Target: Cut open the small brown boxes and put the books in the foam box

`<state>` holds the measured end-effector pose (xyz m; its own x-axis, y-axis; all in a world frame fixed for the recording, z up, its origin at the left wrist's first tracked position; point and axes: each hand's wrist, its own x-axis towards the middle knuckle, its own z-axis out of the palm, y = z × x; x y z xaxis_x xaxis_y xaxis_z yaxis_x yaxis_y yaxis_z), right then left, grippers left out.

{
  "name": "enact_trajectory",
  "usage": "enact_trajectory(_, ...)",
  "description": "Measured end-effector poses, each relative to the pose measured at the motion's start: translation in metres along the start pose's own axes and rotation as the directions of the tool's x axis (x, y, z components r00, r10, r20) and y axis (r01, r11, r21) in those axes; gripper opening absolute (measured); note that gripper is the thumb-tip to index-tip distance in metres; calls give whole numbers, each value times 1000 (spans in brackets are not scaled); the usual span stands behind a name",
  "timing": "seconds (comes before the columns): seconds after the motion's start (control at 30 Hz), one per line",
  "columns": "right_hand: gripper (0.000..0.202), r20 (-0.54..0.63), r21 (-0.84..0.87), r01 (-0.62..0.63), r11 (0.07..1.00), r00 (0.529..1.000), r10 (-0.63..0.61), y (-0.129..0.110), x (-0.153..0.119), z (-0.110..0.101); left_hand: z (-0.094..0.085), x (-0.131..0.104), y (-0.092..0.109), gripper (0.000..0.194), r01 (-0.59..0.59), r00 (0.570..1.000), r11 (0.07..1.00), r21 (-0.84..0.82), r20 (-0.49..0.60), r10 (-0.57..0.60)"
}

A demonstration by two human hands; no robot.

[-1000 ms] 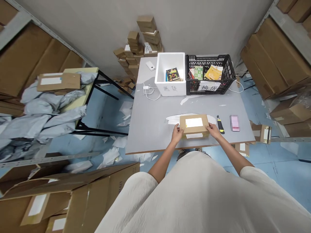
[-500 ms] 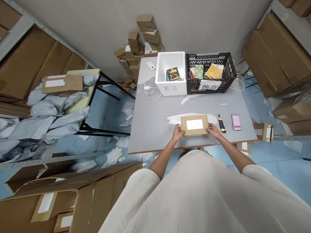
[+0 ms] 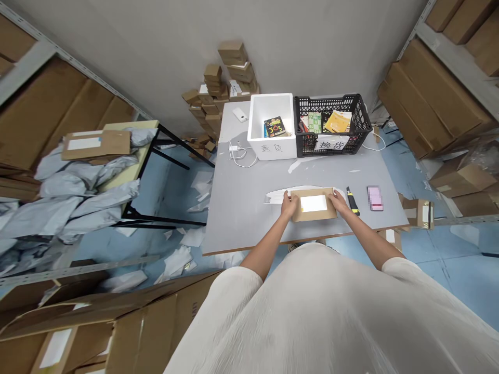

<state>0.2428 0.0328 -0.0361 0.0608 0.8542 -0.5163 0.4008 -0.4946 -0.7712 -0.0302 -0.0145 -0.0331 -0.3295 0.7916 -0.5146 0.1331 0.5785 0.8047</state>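
A small brown cardboard box [image 3: 316,215] with a white label on top is held near the table's front edge. My left hand [image 3: 289,204] grips its left end, and my right hand [image 3: 338,201] grips its right end with the thumb on top. Behind the box, a white sheet [image 3: 276,197] lies on the grey table [image 3: 237,208], partly covered. A black and yellow utility knife [image 3: 353,201] rests to the right of my right hand. Further right is a pink item [image 3: 375,198], its surface blurred.
A white foam bin [image 3: 273,148] and a black crate [image 3: 354,143], both holding booklets, stand at the table's back. A white phone [image 3: 240,115] and cable lie left of them. Grey parcels [image 3: 62,202] cover the left table; a large open carton [image 3: 156,332] stands lower left.
The camera view has shifted slightly. Both hands have moved further onto the box's ends, and the box looks slightly tilted, with its far edge between my fingers.
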Motion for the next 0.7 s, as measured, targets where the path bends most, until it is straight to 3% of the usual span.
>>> enact_trajectory(0.17, 80, -107, 165, 102, 981, 991, -85, -12, 3, -12, 3, 3, 19, 77, -170, 985, 982, -83, -38, 168)
enact_trajectory(0.27, 76, -151, 223, 124, 967, 984, -91, -12, 9, -13, 5, 9, 19, 69, -234, 971, 967, -96, -80, 227)
enact_trajectory(0.43, 70, -185, 92, 139, 986, 975, -120, 11, 13, -8, 8, 12, -15, 52, -204, 970, 979, 2, -136, 202)
enact_trajectory(0.57, 60, -172, 37, 201, 979, 966, -192, 33, 6, -8, 7, 5, -44, 55, -245, 960, 968, 49, -128, 249)
enact_trajectory(0.7, 62, -155, 62, 252, 966, 958, -240, 38, -1, -8, 3, -3, -47, 62, -310, 934, 939, 148, -140, 330)
